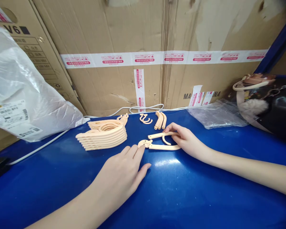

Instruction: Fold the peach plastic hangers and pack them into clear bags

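Observation:
My left hand [124,170] lies over the blue table with its fingers stretched out and thumb apart. Its index fingertip touches a small round beige plastic hanger piece [145,143]. Two hanger arms lie to the right of that piece: an upper hanger arm [156,135] and a lower hanger arm [163,147], with a curved hook [166,140] between them. Fingers of my right hand [184,138] close around the right end of the upper arm and hide part of it. The lower arm's right end meets the same hand; whether it is gripped is unclear.
A stack of folded beige hangers [105,138] stands at left. Behind lie loose beige parts [123,119], hooks [146,119] and curved arms [160,120]. Cardboard boxes [114,86] line the back, with a white cable [124,109]. A plastic bag [219,114] and black bag [280,108] lie right.

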A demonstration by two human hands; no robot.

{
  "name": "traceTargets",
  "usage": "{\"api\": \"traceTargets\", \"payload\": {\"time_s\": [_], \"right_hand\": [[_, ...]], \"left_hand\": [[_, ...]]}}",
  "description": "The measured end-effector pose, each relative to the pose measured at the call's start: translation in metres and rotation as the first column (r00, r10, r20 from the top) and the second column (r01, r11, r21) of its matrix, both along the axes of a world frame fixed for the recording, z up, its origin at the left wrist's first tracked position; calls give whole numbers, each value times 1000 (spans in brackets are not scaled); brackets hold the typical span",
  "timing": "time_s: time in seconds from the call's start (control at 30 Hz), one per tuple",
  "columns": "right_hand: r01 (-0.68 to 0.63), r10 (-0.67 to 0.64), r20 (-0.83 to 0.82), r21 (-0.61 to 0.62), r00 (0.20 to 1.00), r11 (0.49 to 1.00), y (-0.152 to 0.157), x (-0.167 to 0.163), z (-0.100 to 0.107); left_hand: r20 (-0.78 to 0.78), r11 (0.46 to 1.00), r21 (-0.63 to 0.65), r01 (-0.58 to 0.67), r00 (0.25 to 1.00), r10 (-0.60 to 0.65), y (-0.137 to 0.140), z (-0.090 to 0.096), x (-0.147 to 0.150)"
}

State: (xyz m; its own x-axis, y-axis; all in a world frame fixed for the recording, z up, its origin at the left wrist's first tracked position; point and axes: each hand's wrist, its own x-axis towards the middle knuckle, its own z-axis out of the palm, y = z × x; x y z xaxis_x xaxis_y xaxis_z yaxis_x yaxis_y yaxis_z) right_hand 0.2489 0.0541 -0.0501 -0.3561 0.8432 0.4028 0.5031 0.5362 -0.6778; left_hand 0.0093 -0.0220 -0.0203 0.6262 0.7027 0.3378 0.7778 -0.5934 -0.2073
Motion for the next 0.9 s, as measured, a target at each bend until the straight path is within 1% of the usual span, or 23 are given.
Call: {"api": "traceTargets", "payload": {"time_s": [0.1, 0.2, 0.27, 0.33, 0.4, 0.47, 0.53, 0.6, 0.67, 0.73, 0.8, 0.9], "right_hand": [[31, -40, 100, 85, 994, 996, -4, -2, 3], [20, -54, 198, 171, 979, 985, -12, -6, 8], [-46, -31, 278, 263, 960, 964, -20, -9, 13], [-151, 0, 386, 362, 922, 920, -29, -13, 18], [-225, -12, 488, 425, 873, 877, -36, -16, 20], [-259, -43, 558, 450, 829, 855, -38, -17, 21], [-290, -57, 601, 464, 797, 837, -38, -17, 20], [-316, -61, 616, 483, 785, 816, -37, -17, 19], [-311, -79, 609, 507, 789, 804, -37, -17, 19], [-290, -111, 613, 516, 782, 806, -37, -17, 18], [-285, -138, 636, 516, 760, 808, -37, -17, 17], [-319, -107, 645, 507, 757, 801, -38, -17, 18]], "left_hand": [[-66, 999, 45, -27, 997, 30, 0, -1, 1], [-91, 998, 39, -59, 994, 62, 2, -4, -1], [-76, 996, 34, -78, 994, 81, 4, -6, -3], [-51, 996, 33, -88, 995, 89, 6, -6, -4], [-53, 995, 7, -99, 994, 99, 8, -5, -4], [-79, 992, -40, -121, 990, 118, 10, -4, -4], [-90, 989, -59, -133, 988, 127, 11, -4, -4], [-84, 992, -38, -122, 989, 119, 11, -4, -4], [-75, 995, -14, -100, 992, 98, 11, -5, -5], [-55, 997, 12, -81, 995, 82, 11, -6, -6], [-34, 998, 45, -52, 998, 54, 11, -6, -7], [-11, 994, 110, -11, 1000, 12, 12, -3, -7]]}}
